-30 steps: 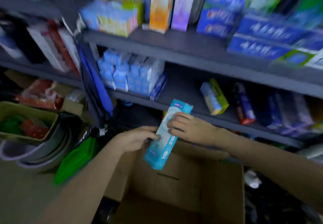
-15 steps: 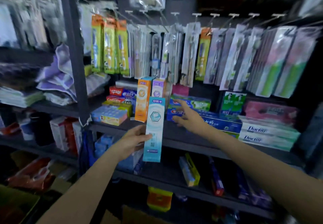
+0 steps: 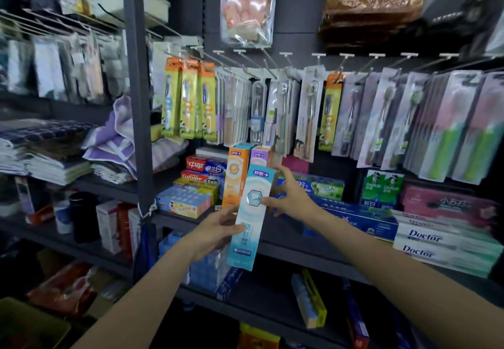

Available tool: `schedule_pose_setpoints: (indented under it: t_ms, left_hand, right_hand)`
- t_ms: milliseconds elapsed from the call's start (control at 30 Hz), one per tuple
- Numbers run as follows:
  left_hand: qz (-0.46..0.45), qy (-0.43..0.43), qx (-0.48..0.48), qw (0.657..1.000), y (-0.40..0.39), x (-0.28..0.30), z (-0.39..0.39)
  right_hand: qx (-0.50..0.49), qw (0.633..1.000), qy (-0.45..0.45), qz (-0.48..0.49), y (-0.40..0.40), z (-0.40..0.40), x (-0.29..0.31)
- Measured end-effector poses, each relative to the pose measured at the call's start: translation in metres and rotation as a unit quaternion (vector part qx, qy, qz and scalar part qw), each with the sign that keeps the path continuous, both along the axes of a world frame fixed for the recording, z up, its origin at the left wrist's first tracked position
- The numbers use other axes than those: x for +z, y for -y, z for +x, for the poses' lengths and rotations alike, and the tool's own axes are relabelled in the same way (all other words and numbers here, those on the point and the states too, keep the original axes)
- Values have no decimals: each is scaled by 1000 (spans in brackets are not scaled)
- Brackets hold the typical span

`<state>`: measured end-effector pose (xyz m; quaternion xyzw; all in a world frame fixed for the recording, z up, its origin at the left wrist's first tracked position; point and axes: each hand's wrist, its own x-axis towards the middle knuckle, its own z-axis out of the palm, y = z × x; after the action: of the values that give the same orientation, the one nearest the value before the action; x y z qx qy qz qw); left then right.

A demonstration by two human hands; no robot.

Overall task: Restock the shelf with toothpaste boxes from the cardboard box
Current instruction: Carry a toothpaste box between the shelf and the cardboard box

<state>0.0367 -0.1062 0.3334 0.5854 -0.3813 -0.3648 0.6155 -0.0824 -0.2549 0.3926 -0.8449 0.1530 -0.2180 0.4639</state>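
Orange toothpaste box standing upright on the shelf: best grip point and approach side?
Grip the orange toothpaste box by its upper half, pinching the narrow side faces, coming from the front. It stands tall and upright with its face toward the aisle. The purple box sits close on its right and stacked boxes on its left, so the base looks crowded; the top likely gives the fingers more room.

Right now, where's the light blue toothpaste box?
Head view, centre: the light blue toothpaste box stands upright between the left hand and right hand, before the orange box.
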Motion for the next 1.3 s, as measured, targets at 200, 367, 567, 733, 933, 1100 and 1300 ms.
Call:
schedule_pose_setpoints:
  t_ms: [200, 367, 567, 733, 933, 1100, 1300]
  left_hand:
    - [22, 10, 8, 1000, 12, -20, 27]
    - [-9, 50, 98, 994, 46, -13, 51]
    - [36, 101, 234, 966, 94, -11, 104]
    - [50, 117, 198, 972, 121, -13, 112]
    - [77, 129, 174, 973, 139, -30, 113]
    - [71, 150, 168, 972, 143, -33, 113]
    - [72, 165, 166, 969, 143, -31, 110]
  right_hand:
    - [-3, 999, -17, 33, 14, 23, -9]
    - [-65, 997, -8, -31, 28, 59, 4]
    - [-161, 981, -17, -108, 63, 104, 18]
    - [-174, 980, -42, -86, 84, 126, 13]
    - [-175, 978, -69, -88, 95, 143, 10]
    - [-169, 980, -55, -95, 99, 148, 10]
    - [-178, 978, -46, -95, 101, 150, 7]
